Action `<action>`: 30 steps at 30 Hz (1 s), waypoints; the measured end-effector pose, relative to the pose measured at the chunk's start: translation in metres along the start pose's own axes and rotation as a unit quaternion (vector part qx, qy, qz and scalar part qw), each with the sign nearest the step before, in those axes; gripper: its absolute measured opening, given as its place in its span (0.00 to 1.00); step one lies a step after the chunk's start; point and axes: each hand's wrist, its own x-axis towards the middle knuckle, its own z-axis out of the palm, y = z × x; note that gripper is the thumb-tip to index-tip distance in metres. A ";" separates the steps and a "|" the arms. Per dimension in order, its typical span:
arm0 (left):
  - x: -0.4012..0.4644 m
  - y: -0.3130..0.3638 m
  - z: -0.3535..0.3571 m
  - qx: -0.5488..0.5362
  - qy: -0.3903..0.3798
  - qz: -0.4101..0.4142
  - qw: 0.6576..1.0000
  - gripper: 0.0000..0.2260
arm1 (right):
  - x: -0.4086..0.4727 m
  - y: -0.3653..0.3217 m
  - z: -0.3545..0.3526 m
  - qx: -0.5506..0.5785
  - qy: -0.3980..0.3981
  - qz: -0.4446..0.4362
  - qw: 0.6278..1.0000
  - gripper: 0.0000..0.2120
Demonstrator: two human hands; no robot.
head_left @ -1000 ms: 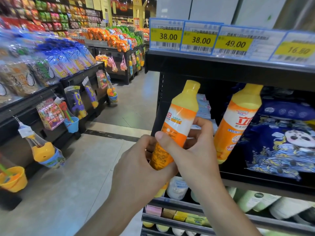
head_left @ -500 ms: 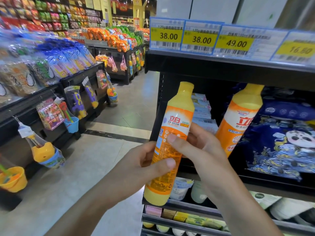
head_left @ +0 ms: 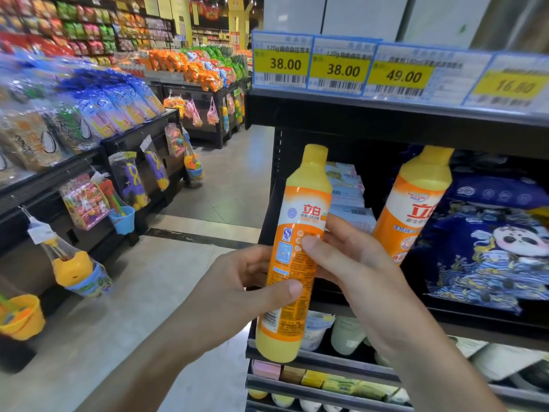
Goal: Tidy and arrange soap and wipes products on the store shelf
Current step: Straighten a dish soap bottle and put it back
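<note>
Store shelf [head_left: 386, 123] | bottle [head_left: 294, 254] near-upright, cap up, tilted right | both hands grip it: left [head_left: 237, 295], right [head_left: 356, 269]

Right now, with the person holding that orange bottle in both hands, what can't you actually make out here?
- Held bottle: part of the label, covered by the left hand and right hand.
- Second bottle: its base, behind the right hand.
- Fourth price tag: blurred, cut by the right edge.
- Blue panda pack: cut off at the right edge.
- Soap bars below: lettering too small.

Bright even store lighting, dim shelf recesses, soft blurred, curved edges
</note>
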 end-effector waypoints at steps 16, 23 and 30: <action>0.059 0.020 -0.016 0.045 0.136 -0.004 0.990 0.26 | -0.017 0.050 -0.035 -0.253 0.420 -0.101 0.866 0.41; 0.103 0.015 -0.020 0.112 0.167 0.007 0.980 0.22 | 0.002 0.046 -0.047 -0.295 0.363 -0.047 0.882 0.31; 0.149 -0.004 -0.019 0.128 0.175 0.042 0.975 0.23 | 0.003 0.042 -0.024 -0.307 0.245 -0.036 0.919 0.30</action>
